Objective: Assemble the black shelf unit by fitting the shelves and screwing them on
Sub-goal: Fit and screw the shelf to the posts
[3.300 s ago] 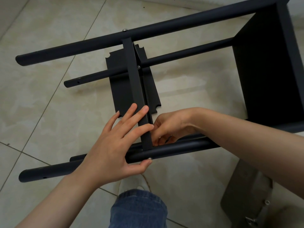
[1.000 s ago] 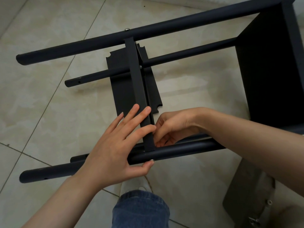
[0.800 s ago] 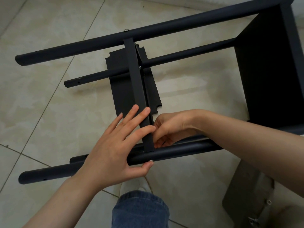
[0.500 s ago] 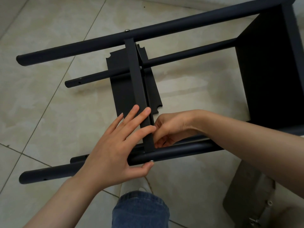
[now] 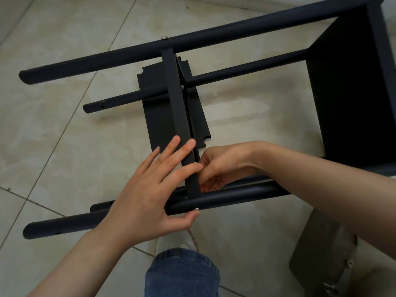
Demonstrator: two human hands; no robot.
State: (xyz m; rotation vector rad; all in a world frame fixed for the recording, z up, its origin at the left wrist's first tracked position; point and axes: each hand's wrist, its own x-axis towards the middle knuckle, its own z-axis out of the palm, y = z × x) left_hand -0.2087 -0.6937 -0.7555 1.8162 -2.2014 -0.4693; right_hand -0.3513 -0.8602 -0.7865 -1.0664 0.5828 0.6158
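Left hand (image 5: 145, 202) presses flat, fingers straight, on the shelf (image 5: 175, 103) where it meets the near leg tube (image 5: 235, 196); right hand (image 5: 222, 166) curls just beside it, its hold unclear

The black shelf unit (image 5: 351, 93) lies on its side on the tiled floor (image 5: 64, 146). The left hand (image 5: 147, 196) lays straight fingers on the edge-on shelf (image 5: 174, 99) just above the near pole (image 5: 235, 196), with its thumb under that pole, beside a silver screw (image 5: 196, 209). Also just above the near pole, behind the shelf, the right hand (image 5: 220, 166) curls its fingers; what they hold I cannot see.
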